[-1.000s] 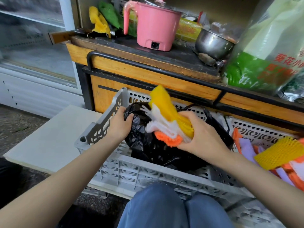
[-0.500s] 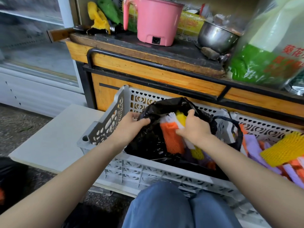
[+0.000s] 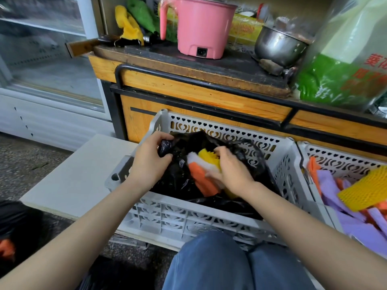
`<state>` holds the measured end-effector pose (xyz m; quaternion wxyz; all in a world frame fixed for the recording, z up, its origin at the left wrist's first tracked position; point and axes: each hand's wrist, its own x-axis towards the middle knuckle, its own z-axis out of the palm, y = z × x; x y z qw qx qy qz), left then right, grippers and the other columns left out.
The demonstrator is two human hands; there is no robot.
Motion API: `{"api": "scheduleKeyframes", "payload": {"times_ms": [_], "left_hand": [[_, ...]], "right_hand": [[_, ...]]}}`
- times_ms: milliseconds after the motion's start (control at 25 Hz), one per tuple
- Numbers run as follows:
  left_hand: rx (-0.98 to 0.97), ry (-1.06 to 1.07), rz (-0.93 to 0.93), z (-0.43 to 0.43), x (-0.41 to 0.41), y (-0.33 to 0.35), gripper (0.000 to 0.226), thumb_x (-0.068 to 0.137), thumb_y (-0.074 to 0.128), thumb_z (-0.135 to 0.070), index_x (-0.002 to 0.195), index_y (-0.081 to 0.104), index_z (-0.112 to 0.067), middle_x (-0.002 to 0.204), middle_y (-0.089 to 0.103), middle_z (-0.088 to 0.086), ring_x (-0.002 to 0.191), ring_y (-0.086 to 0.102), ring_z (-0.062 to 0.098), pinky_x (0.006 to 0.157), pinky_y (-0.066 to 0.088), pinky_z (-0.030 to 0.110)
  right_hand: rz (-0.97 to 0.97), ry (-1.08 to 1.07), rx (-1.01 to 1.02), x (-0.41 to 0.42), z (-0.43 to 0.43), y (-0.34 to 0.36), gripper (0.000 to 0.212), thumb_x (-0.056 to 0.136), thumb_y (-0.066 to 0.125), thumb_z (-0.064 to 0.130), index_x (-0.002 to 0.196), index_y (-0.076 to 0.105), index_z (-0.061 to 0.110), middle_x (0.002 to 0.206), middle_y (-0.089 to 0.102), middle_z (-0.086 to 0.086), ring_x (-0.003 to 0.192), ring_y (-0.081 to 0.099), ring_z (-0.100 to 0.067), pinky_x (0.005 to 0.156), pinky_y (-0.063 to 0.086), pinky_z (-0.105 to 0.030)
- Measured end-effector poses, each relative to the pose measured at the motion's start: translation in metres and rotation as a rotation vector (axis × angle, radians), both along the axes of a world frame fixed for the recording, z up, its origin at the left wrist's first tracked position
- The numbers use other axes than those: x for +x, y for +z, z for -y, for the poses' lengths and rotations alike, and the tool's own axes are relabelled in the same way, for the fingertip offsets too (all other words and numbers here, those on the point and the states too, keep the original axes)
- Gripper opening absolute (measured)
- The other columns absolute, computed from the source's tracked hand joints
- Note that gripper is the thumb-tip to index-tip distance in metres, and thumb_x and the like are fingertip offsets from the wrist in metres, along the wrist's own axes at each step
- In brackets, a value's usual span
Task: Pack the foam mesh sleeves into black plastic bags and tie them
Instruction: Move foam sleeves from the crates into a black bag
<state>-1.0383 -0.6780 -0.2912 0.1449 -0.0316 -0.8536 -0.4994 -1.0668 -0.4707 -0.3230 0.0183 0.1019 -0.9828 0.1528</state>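
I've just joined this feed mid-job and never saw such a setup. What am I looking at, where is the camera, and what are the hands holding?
There is no machine here: these are a person's two bare hands, filmed by one camera worn on the head, looking forward and down. The left hand grips the edge of a black plastic bag that sits in a grey crate. The right hand holds a bundle of foam mesh sleeves, orange, white and yellow, at the bag's mouth. A second crate on the right holds loose sleeves. Behind, a wooden counter carries a pink pot and a steel pot. The bag is not yet tied.
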Motion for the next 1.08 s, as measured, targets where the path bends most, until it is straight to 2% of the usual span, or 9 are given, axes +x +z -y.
{"api": "scheduleKeyframes", "payload": {"times_ms": [80,200,320,480,560,640,800,920,1080], "left_hand": [[-0.076,0.025,-0.003,0.002,-0.002,-0.005,0.038,0.082,0.058,0.007,0.115,0.058,-0.014,0.104,0.059,-0.006,0.091,0.052,0.005,0.07,0.034,-0.005],[-0.145,0.044,0.036,0.002,0.001,-0.011,0.045,0.085,0.057,0.004,0.126,0.051,-0.013,0.121,0.057,0.001,0.105,0.052,0.01,0.079,0.035,0.005],[-0.226,0.023,0.041,0.002,0.004,-0.009,0.045,0.089,0.056,-0.003,0.131,0.045,-0.013,0.129,0.052,0.004,0.096,0.049,0.007,0.074,0.037,0.007],[-0.645,0.023,-0.051,-0.011,0.007,0.005,0.038,0.088,0.058,-0.012,0.125,0.049,-0.008,0.117,0.049,0.014,0.1,0.053,0.03,0.076,0.046,0.038],[-0.851,0.039,-0.245,-0.028,0.006,0.013,0.033,0.08,0.068,-0.009,0.111,0.057,-0.003,0.099,0.051,0.019,0.088,0.052,0.038,0.071,0.046,0.043],[-0.836,-0.01,-0.369,-0.057,0.009,0.024,0.029,0.079,0.069,-0.01,0.105,0.059,-0.003,0.094,0.052,0.018,0.085,0.052,0.037,0.071,0.046,0.044],[-0.739,-0.294,-0.511,-0.147,0.013,0.035,0.022,0.088,0.058,-0.017,0.108,0.057,-0.007,0.1,0.052,0.01,0.092,0.051,0.03,0.079,0.044,0.041],[-0.682,-0.457,-0.443,-0.22,0.004,0.025,0.026,0.094,0.05,-0.023,0.117,0.054,-0.011,0.11,0.049,0.006,0.104,0.048,0.024,0.089,0.04,0.036],[-0.661,-0.531,-0.283,-0.304,-0.019,0.001,0.038,0.098,0.045,-0.03,0.13,0.044,-0.011,0.125,0.045,0.007,0.118,0.043,0.024,0.098,0.035,0.033]], "right_hand": [[0.214,0.164,0.02,0.004,0.006,-0.006,0.064,0.086,0.061,0.042,0.138,0.038,0.012,0.139,0.045,-0.007,0.126,0.043,-0.022,0.102,0.034,-0.031],[0.379,0.225,0.036,0.008,0.01,-0.007,0.051,0.098,0.043,0.037,0.144,0.032,0.017,0.141,0.045,-0.013,0.127,0.044,-0.028,0.105,0.035,-0.036],[0.288,0.302,0.136,0.022,0.01,0.015,0.045,0.101,0.036,0.033,0.144,0.03,0.019,0.141,0.044,-0.015,0.125,0.045,-0.029,0.101,0.038,-0.039],[-0.05,0.356,0.05,0.066,-0.02,0.059,0.033,0.101,0.036,0.031,0.132,0.048,0.024,0.132,0.054,0.006,0.118,0.049,-0.011,0.094,0.041,-0.029],[-0.236,0.283,-0.061,0.084,-0.057,0.068,0.031,0.1,0.035,0.031,0.12,0.057,0.021,0.118,0.061,0.008,0.108,0.05,-0.005,0.086,0.039,-0.019],[-0.362,0.144,-0.095,0.091,-0.107,0.066,0.029,0.098,0.038,0.03,0.112,0.06,0.017,0.108,0.063,0.004,0.101,0.049,-0.005,0.077,0.035,-0.016],[-0.427,-0.29,-0.072,0.092,-0.232,0.038,0.026,0.088,0.054,0.007,0.114,0.055,0.003,0.107,0.057,-0.014,0.105,0.052,-0.03,0.086,0.039,-0.034],[-0.361,-0.554,-0.041,0.096,-0.308,0.019,0.052,0.073,0.069,-0.006,0.119,0.047,-0.013,0.113,0.052,-0.032,0.108,0.049,-0.049,0.093,0.027,-0.036],[-0.344,-0.726,-0.089,0.091,-0.364,0.007,0.074,0.078,0.073,0.01,0.131,0.032,-0.02,0.127,0.042,-0.038,0.122,0.039,-0.048,0.103,0.024,-0.042]]}}
